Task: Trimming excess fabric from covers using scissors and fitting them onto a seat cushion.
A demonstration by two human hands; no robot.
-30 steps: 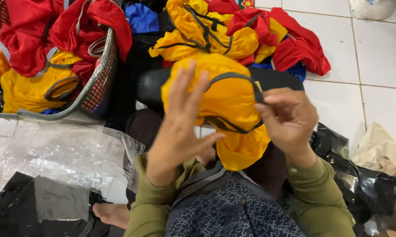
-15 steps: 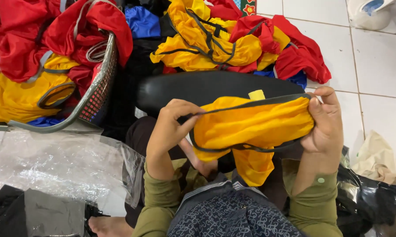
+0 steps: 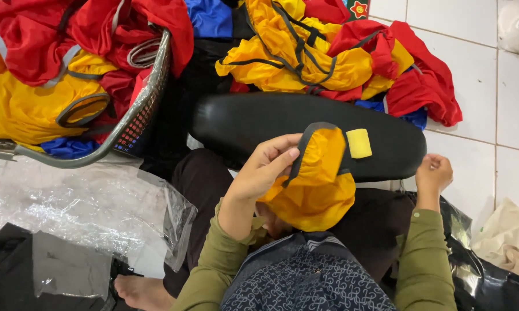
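My left hand pinches the dark trimmed edge of a yellow fabric cover, which hangs bunched over my lap against a long black padded seat. A small yellow tab sticks up from the cover onto the seat. My right hand rests apart at the seat's right end, fingers curled in a loose fist with nothing visible in it.
A wire basket at upper left is stuffed with red and yellow covers. A heap of yellow, red and blue covers lies behind the seat. Clear plastic bags cover the floor at left; a black bag lies at right.
Both hands had stretched the yellow cover wide across the seat. The right hand has let go and drawn aside; the cover has bunched up in the left hand.
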